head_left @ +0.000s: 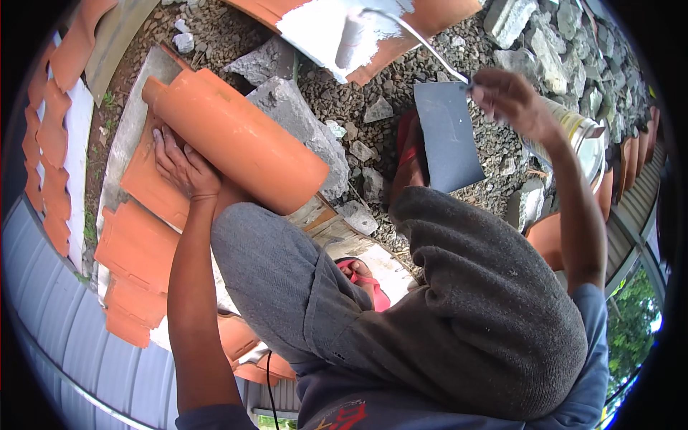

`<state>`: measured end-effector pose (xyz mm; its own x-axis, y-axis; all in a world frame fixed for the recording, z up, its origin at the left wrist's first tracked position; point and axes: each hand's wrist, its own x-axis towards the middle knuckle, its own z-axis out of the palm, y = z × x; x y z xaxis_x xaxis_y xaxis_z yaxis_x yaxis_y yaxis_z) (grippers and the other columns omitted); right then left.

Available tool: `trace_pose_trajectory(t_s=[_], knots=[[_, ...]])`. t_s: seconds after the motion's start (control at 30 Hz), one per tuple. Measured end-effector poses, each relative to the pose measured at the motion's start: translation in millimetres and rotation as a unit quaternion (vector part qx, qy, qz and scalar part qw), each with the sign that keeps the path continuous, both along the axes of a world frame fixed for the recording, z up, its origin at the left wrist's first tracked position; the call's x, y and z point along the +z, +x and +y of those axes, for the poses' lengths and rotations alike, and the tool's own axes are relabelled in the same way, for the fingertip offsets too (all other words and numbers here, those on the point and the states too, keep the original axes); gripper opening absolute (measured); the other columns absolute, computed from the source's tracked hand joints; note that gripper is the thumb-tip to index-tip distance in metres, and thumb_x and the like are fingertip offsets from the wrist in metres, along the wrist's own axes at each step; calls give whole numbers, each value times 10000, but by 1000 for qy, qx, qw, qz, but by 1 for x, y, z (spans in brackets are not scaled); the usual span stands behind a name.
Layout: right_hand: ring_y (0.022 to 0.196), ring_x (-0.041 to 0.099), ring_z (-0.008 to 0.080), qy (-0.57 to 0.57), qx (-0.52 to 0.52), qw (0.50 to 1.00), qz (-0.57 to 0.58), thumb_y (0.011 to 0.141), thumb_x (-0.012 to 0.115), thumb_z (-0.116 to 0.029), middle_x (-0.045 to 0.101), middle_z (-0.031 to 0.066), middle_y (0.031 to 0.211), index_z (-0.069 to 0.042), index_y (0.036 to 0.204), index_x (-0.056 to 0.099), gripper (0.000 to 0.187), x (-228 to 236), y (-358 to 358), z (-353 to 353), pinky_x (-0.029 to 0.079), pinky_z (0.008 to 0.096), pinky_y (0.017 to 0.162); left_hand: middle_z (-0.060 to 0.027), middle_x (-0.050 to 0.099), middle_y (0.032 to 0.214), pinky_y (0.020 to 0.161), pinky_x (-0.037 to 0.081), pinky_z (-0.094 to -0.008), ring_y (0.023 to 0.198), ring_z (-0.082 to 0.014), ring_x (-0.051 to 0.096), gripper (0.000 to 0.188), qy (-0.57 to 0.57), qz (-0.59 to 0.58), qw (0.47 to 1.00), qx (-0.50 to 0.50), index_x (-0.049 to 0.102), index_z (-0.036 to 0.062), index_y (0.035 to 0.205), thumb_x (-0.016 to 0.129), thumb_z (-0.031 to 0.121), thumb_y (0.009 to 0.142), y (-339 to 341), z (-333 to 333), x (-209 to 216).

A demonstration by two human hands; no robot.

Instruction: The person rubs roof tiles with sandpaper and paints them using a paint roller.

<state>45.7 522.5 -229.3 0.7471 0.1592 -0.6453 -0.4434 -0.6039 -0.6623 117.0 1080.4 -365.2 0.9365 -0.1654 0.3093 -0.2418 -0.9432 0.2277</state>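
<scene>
My right hand [512, 106] is closed round the handle end of a paint roller [421, 37], at the upper right. Its bent wire frame reaches left to the white roller head, which lies over wet-looking white paint on an orange roof tile [451, 8] at the top. My left hand [185, 163] rests with its fingers stretched out on the flat part of another orange clay roof tile [244, 132], right beside its rounded barrel. No white paint coat shows on that tile. The handle is mostly hidden by my right hand.
Grey concrete chunks [304, 125] and gravel lie between the tiles. A dark flat sheet [450, 136] leans near my right knee, with a paint can [584, 147] beyond it. Stacked tiles [136, 247] stand at the left, next to part-painted tiles [56, 158].
</scene>
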Motion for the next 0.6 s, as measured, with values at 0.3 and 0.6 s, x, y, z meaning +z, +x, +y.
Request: trace_pose_trajectory(t_s=[0.3,0.6], knots=[[581,518,96,137,-166,964,156,1084,545,-476,540,-25,675,-52,968,646,451,-32,-39,61,454,276,551,-183,433,1599,1192,283,-504,1469,-344,408,626,11,-13,1000,-9,452,80,1568,303,476,1108,-1,3,-5],[537,485,61,118,-161,957,208,1059,588,-502,516,-34,644,-63,968,633,451,-24,-56,28,394,231,495,-178,431,1603,1192,284,-502,1471,-348,405,623,6,-15,1000,-8,444,89,1575,308,477,1106,-2,1,-4]])
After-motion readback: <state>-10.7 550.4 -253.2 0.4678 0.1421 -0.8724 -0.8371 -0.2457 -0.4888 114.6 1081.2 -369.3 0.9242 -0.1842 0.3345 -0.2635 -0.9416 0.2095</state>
